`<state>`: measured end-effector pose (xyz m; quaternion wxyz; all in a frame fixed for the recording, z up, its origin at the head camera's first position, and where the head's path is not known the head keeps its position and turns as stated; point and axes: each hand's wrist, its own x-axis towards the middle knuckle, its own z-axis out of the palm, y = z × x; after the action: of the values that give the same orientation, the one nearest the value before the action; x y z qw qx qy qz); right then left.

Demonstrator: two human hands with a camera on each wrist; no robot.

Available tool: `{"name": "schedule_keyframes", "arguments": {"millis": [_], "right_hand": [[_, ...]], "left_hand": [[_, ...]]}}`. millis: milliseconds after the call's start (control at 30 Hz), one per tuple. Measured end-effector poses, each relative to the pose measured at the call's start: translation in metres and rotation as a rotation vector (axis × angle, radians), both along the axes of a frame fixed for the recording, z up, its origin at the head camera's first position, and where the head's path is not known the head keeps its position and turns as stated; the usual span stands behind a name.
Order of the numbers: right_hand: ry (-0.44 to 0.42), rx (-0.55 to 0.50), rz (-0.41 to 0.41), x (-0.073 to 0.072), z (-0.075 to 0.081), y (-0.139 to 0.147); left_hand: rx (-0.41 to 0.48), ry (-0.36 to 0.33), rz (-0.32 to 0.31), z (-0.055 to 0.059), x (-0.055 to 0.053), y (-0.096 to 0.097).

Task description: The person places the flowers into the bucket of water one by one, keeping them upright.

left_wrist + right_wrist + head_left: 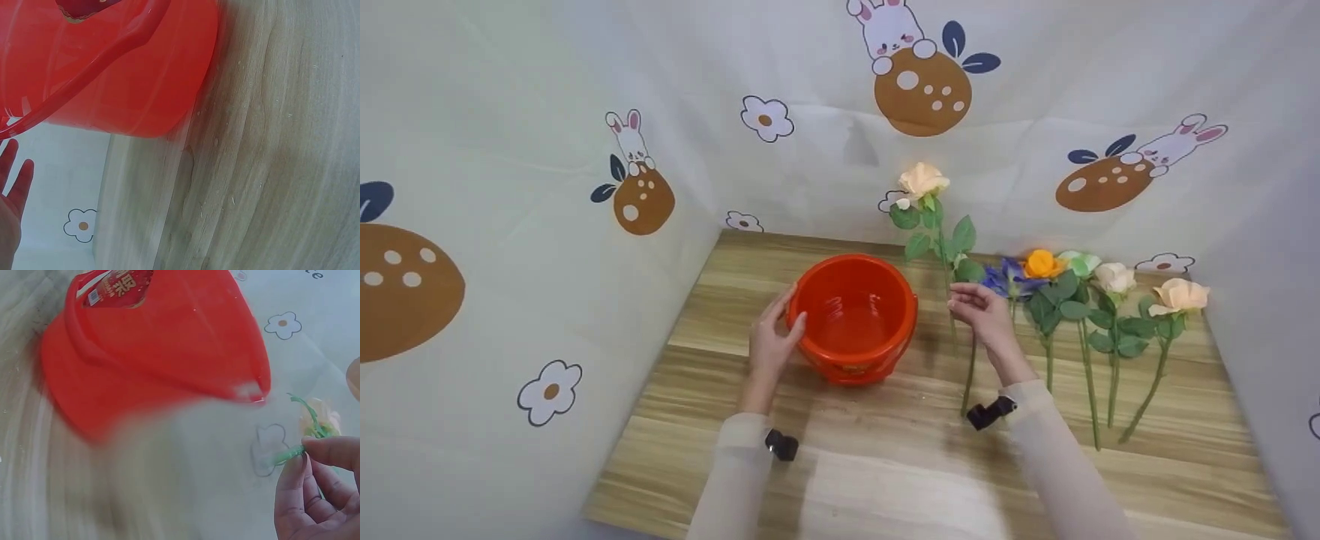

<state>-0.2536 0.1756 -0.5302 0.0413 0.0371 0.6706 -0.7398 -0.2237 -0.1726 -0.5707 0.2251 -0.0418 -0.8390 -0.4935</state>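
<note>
A red bucket (pixel 851 367) stands upright on the table, seen from above in the head view with no contents visible inside. My left hand (pixel 772 337) is at its left side with the fingers fairly straight against the rim; the left wrist view shows only some of those fingers (pixel 19 191). To the right of the bucket, my right hand (pixel 984 311) pinches the green stem of a peach artificial rose (pixel 924 181) between thumb and fingertips. That rose is upright, bloom above the hand. The right wrist view shows the pinched stem (pixel 289 454) close up.
Several artificial flowers lie at the right: a blue flower (pixel 1011 281), an orange rose (pixel 1042 264), a pale green flower (pixel 1080 262), a cream rose (pixel 1115 277) and another peach rose (pixel 1180 295). A patterned cloth (pixel 810 172) hangs behind the wooden table (pixel 675 435).
</note>
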Motion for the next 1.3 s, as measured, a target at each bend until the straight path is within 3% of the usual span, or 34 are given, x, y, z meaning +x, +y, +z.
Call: {"name": "schedule_keyframes", "arguments": {"millis": [867,1300], "right_hand": [[0.138,0.026,0.066,-0.009,0.044,-0.024],[0.18,-0.03,0.079,-0.011,0.057,-0.064]], "left_hand": [[0.003,0.003,0.009,-0.003,-0.001,0.001],[0.008,0.012,-0.008,-0.001,0.0,0.0]]}}
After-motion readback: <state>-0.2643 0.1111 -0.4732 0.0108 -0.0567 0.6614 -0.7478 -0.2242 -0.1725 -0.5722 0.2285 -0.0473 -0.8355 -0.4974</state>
